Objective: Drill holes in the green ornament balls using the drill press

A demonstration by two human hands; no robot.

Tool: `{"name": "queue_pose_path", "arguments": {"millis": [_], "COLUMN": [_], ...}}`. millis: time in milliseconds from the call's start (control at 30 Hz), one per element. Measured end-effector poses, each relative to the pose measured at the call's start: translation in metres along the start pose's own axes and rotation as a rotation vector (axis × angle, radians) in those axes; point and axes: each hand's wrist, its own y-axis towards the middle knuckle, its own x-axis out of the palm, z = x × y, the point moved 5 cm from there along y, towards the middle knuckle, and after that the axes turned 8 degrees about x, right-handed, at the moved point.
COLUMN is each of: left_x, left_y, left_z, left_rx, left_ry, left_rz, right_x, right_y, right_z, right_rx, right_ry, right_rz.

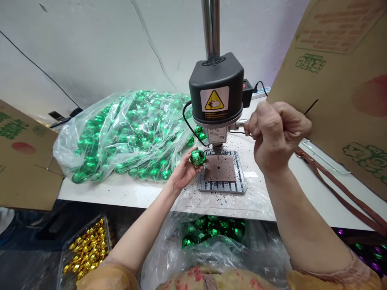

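Between the fingers of my left hand (188,171) is a shiny green faceted ball (198,157) with a dark spot on its upper right side. The ball is just left of the bit of a small black drill press (216,86). My right hand (276,133) is closed at the right of the press, its fingers around the feed handle (240,125), most of which they hide. Under the bit, a brown square board (220,168) with a small hole lies on the slotted metal base (241,181). Dark shavings are scattered around it.
A big clear bag of green balls (130,137) lies on the white table (90,192) at left. Cardboard boxes (27,157) flank both sides. Below the edge are more green balls (217,227) in plastic and gold balls (89,245). A brown strap (335,191) lies at right.
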Motion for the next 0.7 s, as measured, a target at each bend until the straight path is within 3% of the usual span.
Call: {"name": "queue_pose_path", "arguments": {"millis": [200,500,600,700], "left_x": [0.007,0.009,0.018,0.035], "left_y": [0.0,-0.011,-0.035,-0.08], "left_z": [-0.014,-0.013,-0.021,-0.041], "left_rx": [-0.08,-0.083,-0.196,-0.455], "left_ry": [-0.071,-0.007,0.085,0.215], "left_rz": [0.029,-0.023,-0.18,-0.49], "right_x": [-0.002,0.0,0.002,0.004], "right_y": [0.0,-0.003,-0.002,0.0], "right_z": [0.003,0.002,-0.002,-0.009], "right_rx": [-0.007,-0.004,0.016,0.044], "right_ry": [0.023,0.057,-0.029,-0.189], "right_rz": [-0.026,-0.045,-0.052,-0.056]}}
